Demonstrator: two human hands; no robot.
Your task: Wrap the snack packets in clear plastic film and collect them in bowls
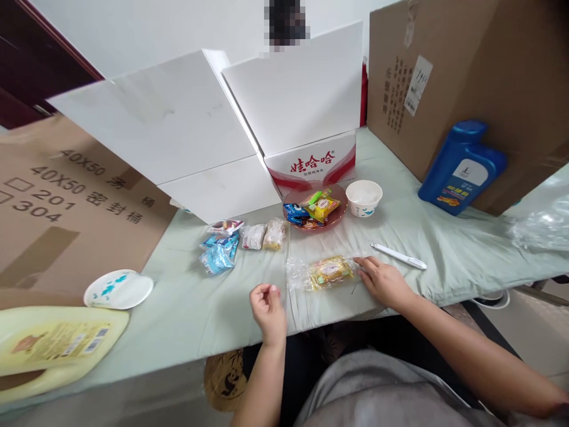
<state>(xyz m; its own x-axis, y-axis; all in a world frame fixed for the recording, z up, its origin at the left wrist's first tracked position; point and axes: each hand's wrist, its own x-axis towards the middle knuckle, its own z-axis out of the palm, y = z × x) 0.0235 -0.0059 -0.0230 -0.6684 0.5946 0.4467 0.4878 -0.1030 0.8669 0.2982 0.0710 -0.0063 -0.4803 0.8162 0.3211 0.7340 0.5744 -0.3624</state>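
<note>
A yellow-printed snack packet (331, 271) lies on the cloth near the front edge, inside loose clear plastic wrap (297, 273). My right hand (384, 281) rests at the wrap's right end, fingers stretched out flat and touching its edge. To the left of the packet, my left hand (269, 311) is raised palm up with curled fingers and thumb; whatever they may hold is hidden. A white slim cutter-like tool (399, 255) lies just beyond my right hand. Behind the packet stands a pinkish clear bowl (315, 216) of colourful wrapped snacks (323, 206).
Blue packets (219, 252) and plastic-wrapped bundles (253, 236) lie left of the bowl. A paper bowl (363, 198) stands right of it. White boxes (306, 95), cartons (418, 89), a blue bottle (462, 169), a tipped paper bowl (119, 289) and a yellow jug (57, 344) surround the workspace.
</note>
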